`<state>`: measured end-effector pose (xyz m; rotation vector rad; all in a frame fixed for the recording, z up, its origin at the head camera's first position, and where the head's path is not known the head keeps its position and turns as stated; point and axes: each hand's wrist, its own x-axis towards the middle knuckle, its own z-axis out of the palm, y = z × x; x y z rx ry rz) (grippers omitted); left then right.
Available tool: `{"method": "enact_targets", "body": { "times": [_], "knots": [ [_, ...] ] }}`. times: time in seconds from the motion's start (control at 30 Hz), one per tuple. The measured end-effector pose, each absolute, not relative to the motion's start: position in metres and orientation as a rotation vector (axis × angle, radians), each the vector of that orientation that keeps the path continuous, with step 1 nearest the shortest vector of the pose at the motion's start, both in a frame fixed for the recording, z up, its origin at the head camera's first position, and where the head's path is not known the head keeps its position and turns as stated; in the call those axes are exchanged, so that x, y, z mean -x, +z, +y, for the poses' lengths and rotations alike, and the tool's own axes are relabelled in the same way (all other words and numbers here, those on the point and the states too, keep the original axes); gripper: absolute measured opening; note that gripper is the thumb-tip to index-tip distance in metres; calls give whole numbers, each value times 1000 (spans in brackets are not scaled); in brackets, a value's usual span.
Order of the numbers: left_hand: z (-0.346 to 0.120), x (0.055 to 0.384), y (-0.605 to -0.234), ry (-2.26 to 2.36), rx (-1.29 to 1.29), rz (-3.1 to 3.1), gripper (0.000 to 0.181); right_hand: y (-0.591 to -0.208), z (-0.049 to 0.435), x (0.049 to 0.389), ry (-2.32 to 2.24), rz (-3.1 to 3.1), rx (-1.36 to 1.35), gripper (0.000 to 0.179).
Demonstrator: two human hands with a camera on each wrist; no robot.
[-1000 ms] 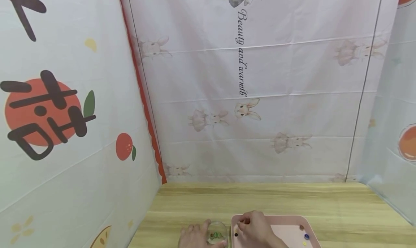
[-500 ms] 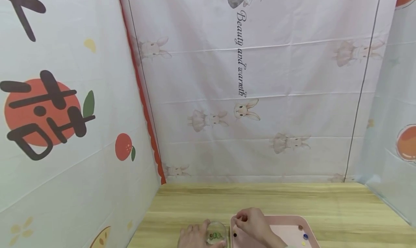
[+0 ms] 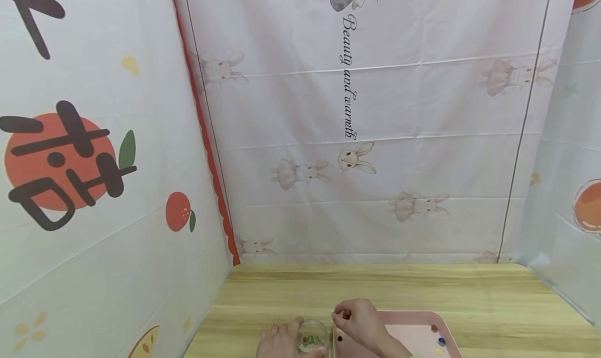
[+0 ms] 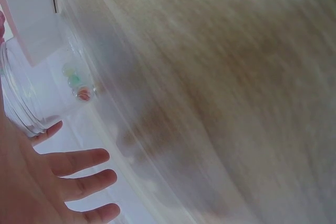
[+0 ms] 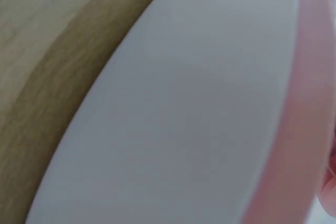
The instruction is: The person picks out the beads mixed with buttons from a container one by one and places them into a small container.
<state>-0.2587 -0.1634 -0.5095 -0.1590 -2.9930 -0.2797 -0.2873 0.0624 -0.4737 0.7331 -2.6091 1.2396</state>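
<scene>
Head view, I log: one clear jar (image 3: 322,329), green and brown beads (image 3: 311,340) inside — left of the right hand (image 3: 362,324), nearer the left hand (image 3: 280,342), whose thumb and forefinger curl round it. Right fingertips: together, beside left rim of pink tray (image 3: 413,317); contents, I cannot tell.

The tray (image 3: 408,316) was pink along its rim, paler pink inside and whitish outside. Its beads were single-coloured: a black bead (image 3: 340,338), a brown bead (image 3: 434,328), a blue bead (image 3: 441,342) and a yellow bead (image 3: 439,351). The clear jar (image 3: 313,326) showed green beads (image 4: 74,81) and a reddish-brown bead (image 4: 83,93). The surface (image 3: 375,285) had yellowish wood grain. The back cloth (image 3: 389,107), pinkish white, bore rabbits (image 3: 349,159) and black lettering (image 3: 348,76).
</scene>
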Motion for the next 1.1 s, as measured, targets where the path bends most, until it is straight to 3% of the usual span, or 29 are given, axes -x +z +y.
{"method": "enact_targets", "body": {
  "times": [1.1],
  "knots": [
    [-161,248,-513,-275,124,-2934,106,-467,47,278,1317,-2602,-834,9]
  ]
}}
